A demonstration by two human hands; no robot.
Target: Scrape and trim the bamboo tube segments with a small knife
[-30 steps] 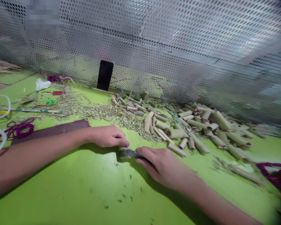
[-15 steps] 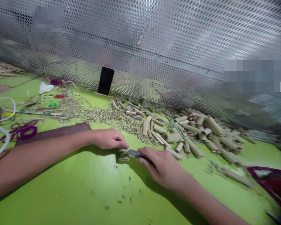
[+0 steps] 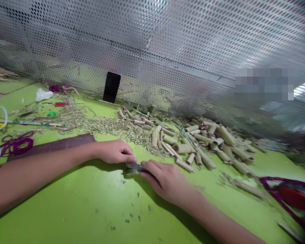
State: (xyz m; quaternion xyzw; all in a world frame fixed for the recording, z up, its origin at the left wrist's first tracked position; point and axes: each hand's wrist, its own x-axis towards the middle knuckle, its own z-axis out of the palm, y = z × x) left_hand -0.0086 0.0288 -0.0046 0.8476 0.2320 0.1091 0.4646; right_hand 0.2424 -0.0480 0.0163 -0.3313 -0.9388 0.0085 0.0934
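grey blade (image 3: 136, 166), green tabletop (image 3: 91, 206), black phone (image 3: 112, 87)

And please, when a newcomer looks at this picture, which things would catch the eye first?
Probably the middle first: the right hand holds a knife against a short bamboo piece, which the left hand seems to steady on the bright green surface. Next, the heap of cut bamboo tubes beyond, to the right, and the dark smartphone standing near the perforated metal panel.

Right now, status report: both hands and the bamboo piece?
Left hand: holding short green bamboo piece. Right hand: grip closed around grey-bladed knife, at that piece. Small dark chips scattered on green tabletop nearby.
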